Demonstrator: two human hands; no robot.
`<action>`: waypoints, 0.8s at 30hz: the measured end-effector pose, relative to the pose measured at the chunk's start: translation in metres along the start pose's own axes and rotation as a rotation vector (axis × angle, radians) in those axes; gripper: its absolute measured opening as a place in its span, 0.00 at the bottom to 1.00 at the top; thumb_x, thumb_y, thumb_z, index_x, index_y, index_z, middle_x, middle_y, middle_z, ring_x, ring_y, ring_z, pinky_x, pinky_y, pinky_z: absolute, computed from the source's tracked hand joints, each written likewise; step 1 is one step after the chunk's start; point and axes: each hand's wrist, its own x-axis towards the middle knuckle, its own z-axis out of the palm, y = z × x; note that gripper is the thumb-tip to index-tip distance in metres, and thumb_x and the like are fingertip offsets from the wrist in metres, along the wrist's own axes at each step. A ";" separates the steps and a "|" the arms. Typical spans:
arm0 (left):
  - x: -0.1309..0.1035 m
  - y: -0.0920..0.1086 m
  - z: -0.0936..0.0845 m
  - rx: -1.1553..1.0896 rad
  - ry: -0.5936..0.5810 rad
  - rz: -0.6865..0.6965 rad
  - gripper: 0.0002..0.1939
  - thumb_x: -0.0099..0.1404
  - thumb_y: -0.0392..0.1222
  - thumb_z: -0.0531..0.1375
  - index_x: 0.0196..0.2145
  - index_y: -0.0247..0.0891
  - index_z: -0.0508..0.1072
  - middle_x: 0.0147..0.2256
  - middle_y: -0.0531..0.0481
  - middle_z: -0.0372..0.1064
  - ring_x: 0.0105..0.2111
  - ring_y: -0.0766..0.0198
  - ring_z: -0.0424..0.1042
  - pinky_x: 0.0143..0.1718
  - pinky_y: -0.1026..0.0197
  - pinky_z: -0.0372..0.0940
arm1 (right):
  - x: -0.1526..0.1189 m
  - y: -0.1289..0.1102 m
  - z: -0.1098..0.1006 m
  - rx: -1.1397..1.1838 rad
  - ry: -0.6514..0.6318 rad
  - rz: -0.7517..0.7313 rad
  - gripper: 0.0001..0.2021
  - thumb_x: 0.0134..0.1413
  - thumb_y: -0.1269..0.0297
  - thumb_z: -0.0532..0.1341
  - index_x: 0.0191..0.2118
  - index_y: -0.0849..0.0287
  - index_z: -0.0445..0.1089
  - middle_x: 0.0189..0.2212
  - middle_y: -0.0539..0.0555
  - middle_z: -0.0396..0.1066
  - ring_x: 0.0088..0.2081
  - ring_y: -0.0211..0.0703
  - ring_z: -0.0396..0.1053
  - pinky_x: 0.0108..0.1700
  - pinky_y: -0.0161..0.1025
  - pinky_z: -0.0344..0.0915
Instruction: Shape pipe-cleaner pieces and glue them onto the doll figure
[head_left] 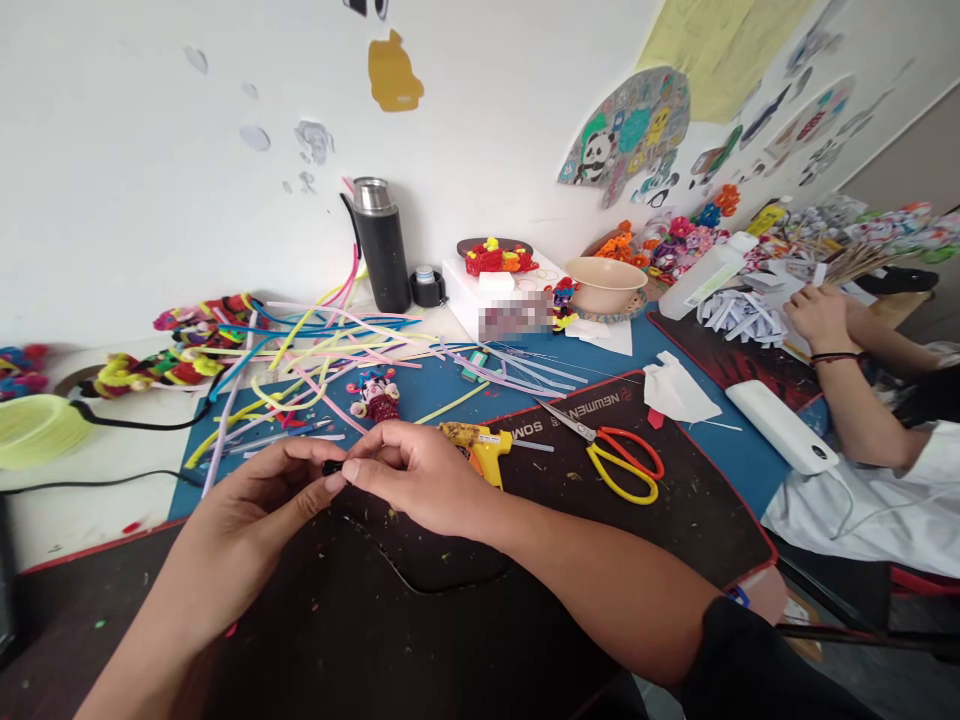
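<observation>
left of the frame's centre, a black piece runs roughly sideways between left hand and right hand, both grips pinched on it.

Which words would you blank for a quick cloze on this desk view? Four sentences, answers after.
1. The left hand and right hand meet at a small piece coloured ____.
2. The glue gun lies nearer to the ____ hand.
3. The tall flask stands ____ rather than lying on its side.
4. The cutting tool on the dark mat is a pair of ____.

Missing words: black; right; upright; scissors.
</observation>
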 end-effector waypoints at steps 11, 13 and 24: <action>-0.001 -0.002 0.000 -0.042 0.000 -0.017 0.23 0.54 0.64 0.79 0.41 0.49 0.86 0.39 0.49 0.84 0.40 0.52 0.82 0.41 0.58 0.78 | 0.000 -0.002 -0.001 -0.001 0.008 0.008 0.17 0.65 0.48 0.75 0.44 0.56 0.76 0.24 0.42 0.66 0.24 0.34 0.61 0.27 0.33 0.54; -0.002 -0.002 0.000 -0.052 0.004 -0.027 0.24 0.53 0.64 0.79 0.41 0.49 0.86 0.40 0.49 0.84 0.41 0.52 0.82 0.41 0.57 0.78 | 0.000 -0.001 -0.001 -0.012 0.016 0.011 0.17 0.65 0.48 0.75 0.44 0.56 0.76 0.24 0.42 0.66 0.24 0.34 0.61 0.27 0.33 0.54; -0.001 0.005 0.003 -0.037 0.019 -0.053 0.24 0.53 0.63 0.79 0.40 0.46 0.85 0.40 0.47 0.84 0.41 0.50 0.82 0.42 0.54 0.77 | -0.001 -0.002 -0.001 0.008 -0.002 0.001 0.19 0.65 0.46 0.74 0.45 0.56 0.77 0.24 0.42 0.66 0.24 0.34 0.60 0.28 0.33 0.55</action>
